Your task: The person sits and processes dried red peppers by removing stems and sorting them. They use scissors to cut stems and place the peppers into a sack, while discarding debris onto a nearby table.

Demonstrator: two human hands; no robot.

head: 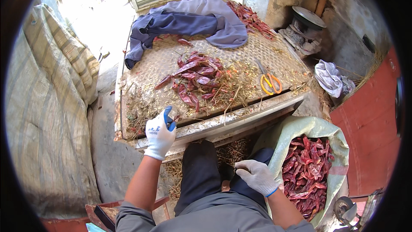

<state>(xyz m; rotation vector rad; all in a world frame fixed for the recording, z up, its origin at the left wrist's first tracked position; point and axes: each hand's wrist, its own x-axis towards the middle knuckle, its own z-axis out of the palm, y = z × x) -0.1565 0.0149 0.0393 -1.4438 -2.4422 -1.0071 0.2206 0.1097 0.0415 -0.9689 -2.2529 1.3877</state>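
Observation:
My left hand (161, 132), in a white glove with blue-coated fingers, is at the front edge of a worn table (199, 43). Its thumb and forefinger are apart; a small dark red piece shows by their tips, and whether it is held is unclear. Just beyond it lies a pile of dried red chillies (199, 74) among stems and seeds. My right hand (256, 175), in a greyish-white knit glove, is over my right thigh with its fingers curled; what they may hold is hidden. To its right, a pale green woven sack (338, 145) contains many dried red chillies (307, 174).
Scissors with orange and yellow handles (271, 83) lie at the table's right. A blue-grey garment (193, 22) covers its far part, beside more chillies (251, 19). A striped woven sheet (54, 112) hangs left. A small stove (305, 25) and white bag (330, 79) are right.

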